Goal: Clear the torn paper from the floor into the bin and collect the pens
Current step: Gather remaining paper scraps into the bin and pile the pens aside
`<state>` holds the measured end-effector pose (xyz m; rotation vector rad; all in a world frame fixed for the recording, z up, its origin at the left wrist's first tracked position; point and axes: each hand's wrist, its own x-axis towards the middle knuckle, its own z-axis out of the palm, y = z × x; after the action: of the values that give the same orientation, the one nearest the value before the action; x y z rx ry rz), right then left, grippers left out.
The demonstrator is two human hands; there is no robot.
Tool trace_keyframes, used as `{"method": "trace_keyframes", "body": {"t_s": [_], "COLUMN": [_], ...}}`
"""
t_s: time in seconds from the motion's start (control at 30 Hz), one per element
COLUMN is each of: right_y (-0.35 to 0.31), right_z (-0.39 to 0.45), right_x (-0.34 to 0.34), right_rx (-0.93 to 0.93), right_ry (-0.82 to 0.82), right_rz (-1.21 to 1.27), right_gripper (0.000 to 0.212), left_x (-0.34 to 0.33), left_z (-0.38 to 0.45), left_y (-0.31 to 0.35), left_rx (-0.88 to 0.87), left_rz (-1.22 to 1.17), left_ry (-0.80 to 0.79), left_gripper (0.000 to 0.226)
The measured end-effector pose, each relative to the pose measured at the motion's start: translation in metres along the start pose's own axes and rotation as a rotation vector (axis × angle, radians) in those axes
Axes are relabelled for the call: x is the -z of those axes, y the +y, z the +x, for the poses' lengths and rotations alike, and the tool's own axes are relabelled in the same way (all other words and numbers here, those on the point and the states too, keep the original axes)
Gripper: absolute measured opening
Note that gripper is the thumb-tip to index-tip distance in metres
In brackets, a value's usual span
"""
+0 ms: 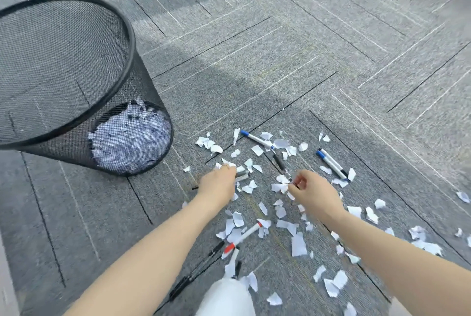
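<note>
Torn paper and pens lie scattered over the grey carpet, mostly around and beyond both hands. The mesh bin stands near the carpet's left side, scraps inside. Left hand reaches forward, fingers curled onto scraps, seemingly closed around some. Right hand pinches a white scrap beside a black pen.
</note>
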<state>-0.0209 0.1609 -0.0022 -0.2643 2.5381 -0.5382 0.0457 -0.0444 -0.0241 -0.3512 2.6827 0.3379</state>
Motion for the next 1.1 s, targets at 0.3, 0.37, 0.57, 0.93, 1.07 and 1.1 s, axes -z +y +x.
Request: {"method": "trace_keyframes", "body": {"t_s": [0.3, 0.37, 0.57, 0.93, 1.07, 1.1], "right_y": [0.013, 0.008, -0.017, -0.061, -0.071, -0.071], "right_z": [-0.036, -0.037, -0.029, -0.013, -0.025, -0.027], "right_x": [-0.033, -0.042, -0.051, -0.075, -0.083, -0.082], "right_rx": [0.137, 0.196, 0.390, 0.522, 0.683, 0.723], "right_ry": [-0.086, -0.101, -0.033, -0.006, -0.031, -0.037], "right_rz": [0.056, 0.029, -0.159, -0.291, -0.319, -0.303], "right_gripper": [0.006, 0.006, 0.012, 0.017, 0.014, 0.014], "left_x": [-0.005, -0.010, -0.047, -0.058, -0.044, -0.039], "left_z": [-0.035, -0.056, -0.119, -0.146, -0.130, -0.123], "left_y": [-0.015, -0.028, -0.051, -0.046, -0.040, -0.036], "left_rx": [0.083, 0.124, 0.226, 0.193, 0.145, 0.136], "left_rz": [-0.463, -0.496, -0.251, -0.291, -0.154, -0.177], "left_ry": [0.068, 0.035, -0.044, 0.101, 0.298, 0.252], "left_gripper": [0.010, 0.014, 0.014, 0.034, 0.039, 0.032]}}
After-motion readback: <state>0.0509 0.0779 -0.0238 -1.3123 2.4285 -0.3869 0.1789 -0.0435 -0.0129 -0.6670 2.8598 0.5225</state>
